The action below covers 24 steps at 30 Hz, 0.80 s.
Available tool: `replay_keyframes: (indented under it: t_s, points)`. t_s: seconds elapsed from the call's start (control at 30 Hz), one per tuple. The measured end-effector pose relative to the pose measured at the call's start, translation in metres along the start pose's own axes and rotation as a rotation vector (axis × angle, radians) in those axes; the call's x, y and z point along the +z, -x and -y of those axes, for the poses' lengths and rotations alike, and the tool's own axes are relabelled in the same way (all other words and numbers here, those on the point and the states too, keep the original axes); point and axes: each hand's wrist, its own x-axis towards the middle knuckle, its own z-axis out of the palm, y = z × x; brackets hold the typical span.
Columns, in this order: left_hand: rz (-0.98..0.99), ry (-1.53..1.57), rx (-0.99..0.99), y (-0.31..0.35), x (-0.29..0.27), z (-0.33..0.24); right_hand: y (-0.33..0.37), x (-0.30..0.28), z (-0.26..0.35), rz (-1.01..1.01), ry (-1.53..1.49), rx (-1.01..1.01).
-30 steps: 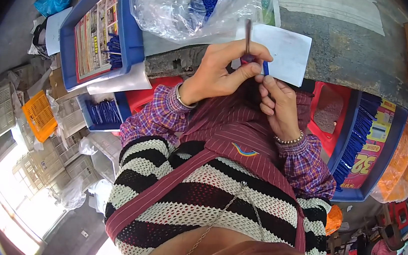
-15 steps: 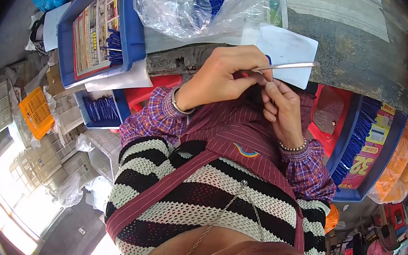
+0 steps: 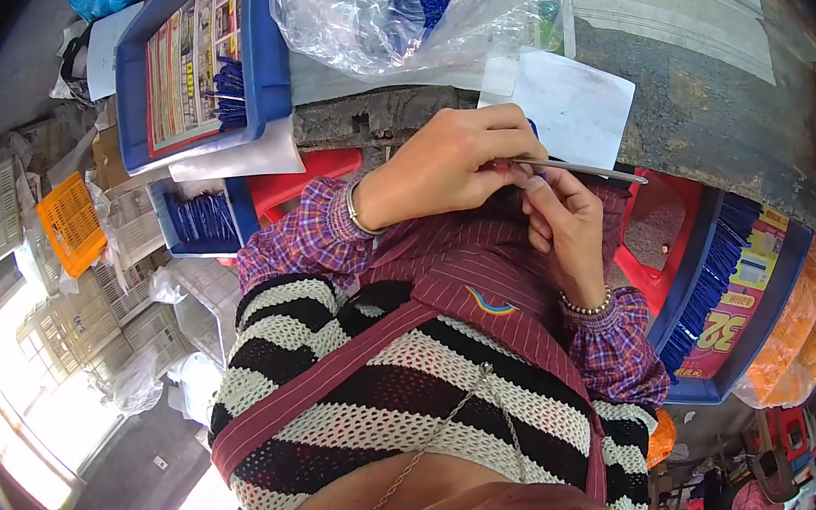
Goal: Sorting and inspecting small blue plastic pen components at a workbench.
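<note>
In front of my apron, just below the table edge, my two hands meet. My left hand (image 3: pixel 453 165) is closed, and a slim silvery metal strip (image 3: pixel 599 172) with a rounded tip sticks out rightward from its fingers. Its other end is hidden in the grip, so I cannot tell which tool it is. Fingertips and thumb of my right hand (image 3: pixel 568 223) pinch close against the left fingertips. What they hold is too small and covered to make out. A bit of blue (image 3: pixel 531 126) shows just above the left fingers.
A white paper sheet (image 3: pixel 576 108) lies on the worn table (image 3: pixel 686 115) beyond my hands. Left of it sits a clear plastic bag (image 3: pixel 339 21) of small blue pieces. Blue trays (image 3: pixel 266 68) with bundled blue pieces stand at both sides, near red stools (image 3: pixel 322 167).
The metal strip has swung from tilted upward to nearly level, its tip lower and a little further right. Both hands have dropped slightly, still together.
</note>
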Motion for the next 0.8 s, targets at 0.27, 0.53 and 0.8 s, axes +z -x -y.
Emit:
replay_keyframes:
  t_s: [0.27,0.53,0.8]
  points:
    - [0.014,0.013,0.02,0.0002,0.0036,0.0031,-0.0025,-0.0055,-0.0027,-0.024,0.141,-0.102]
    - [0.024,0.0,0.018,0.0001,0.0045,0.0051,-0.0038,-0.0065,-0.0025,-0.042,0.194,-0.133]
    - [0.026,0.029,0.014,-0.0003,0.0048,0.0048,-0.0033,-0.006,-0.0016,-0.052,0.18,-0.121]
